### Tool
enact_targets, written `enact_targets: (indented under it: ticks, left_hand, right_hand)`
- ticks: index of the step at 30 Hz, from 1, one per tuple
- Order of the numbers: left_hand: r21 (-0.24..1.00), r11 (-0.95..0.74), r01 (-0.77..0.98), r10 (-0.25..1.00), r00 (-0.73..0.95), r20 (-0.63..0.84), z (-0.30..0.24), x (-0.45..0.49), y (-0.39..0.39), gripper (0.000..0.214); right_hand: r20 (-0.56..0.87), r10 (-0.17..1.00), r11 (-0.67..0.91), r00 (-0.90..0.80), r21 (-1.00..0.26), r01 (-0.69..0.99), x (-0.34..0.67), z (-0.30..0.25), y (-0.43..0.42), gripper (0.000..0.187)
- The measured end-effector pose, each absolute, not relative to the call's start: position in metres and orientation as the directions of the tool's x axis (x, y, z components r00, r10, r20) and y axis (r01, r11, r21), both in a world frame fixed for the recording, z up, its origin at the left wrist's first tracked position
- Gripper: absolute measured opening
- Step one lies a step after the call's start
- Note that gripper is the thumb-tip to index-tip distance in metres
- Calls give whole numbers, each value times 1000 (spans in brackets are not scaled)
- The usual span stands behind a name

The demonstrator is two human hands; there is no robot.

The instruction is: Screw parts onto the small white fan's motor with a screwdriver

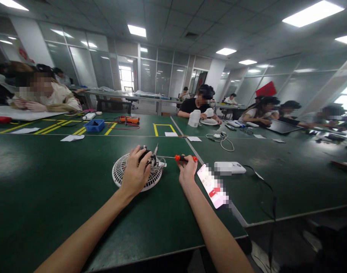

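A screwdriver [179,157] was gripped in the closed right hand [187,170], its shaft aimed at a mechanism [155,161] held by the left hand's [136,167] part-spread, curled fingers atop a fan grille [119,171] on the green table [153,223]. With parts exposed, work appeared unfinished; screws done or left could not be made out.

Ceiling lights [313,13] glare white (edges look stretched), leaving sheen on the tabletop [62,167].

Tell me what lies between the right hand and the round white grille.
In the head view, the shaft of the orange-handled screwdriver spans that stretch, pointing from the right hand toward the round white grille, with green table below.
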State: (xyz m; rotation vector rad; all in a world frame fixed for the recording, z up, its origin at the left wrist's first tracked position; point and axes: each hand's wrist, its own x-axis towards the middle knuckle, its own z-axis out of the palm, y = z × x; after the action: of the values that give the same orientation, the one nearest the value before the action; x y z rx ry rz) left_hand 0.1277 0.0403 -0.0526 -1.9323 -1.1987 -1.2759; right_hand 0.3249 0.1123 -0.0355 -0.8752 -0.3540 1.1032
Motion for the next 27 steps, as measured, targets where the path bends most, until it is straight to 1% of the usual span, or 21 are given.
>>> enact_targets:
  ticks: [2,4,6,8,10,12,15,19,22,24,27]
  left_hand:
    - [90,-498,862,421,150,895,-55,129,43,55]
    - [169,-495,853,465,96,880,-58,129,45,54]
    - [261,-455,852,504,5,863,-60,127,48,56]
    - [369,-389,844,556,-104,825,-61,124,50,61]
    - [482,-326,814,633,-191,750,-61,121,52,66]
    - [561,-284,777,703,-229,673,-60,119,52,66]
    - [597,-268,756,729,-246,638,-57,118,50,62]
    - [620,-251,743,714,-290,637,-55,118,48,61]
    - [647,-251,720,711,-317,628,-56,117,47,68]
    - [664,-250,705,715,-327,617,-56,116,46,76]
    - [683,-250,686,718,-342,606,-57,115,46,84]
  right_hand:
    - [-171,882,162,438,-764,-624,323,-35,112,37]
    - [-164,877,160,451,-785,-598,320,-34,110,43]
    - [-146,873,159,465,-816,-556,318,-33,109,50]
    - [-133,875,156,466,-833,-531,317,-33,107,52]
    - [-129,885,156,447,-823,-546,319,-33,106,47]
    - [-126,898,165,421,-791,-589,321,-34,107,39]
    - [-125,915,161,384,-759,-631,323,-35,108,33]
    - [-140,910,128,389,-800,-587,320,-37,110,45]
    - [-137,904,127,405,-818,-561,317,-38,109,52]
    - [-140,911,125,389,-802,-583,316,-38,108,49]
    - [-147,922,140,357,-734,-664,318,-35,106,35]
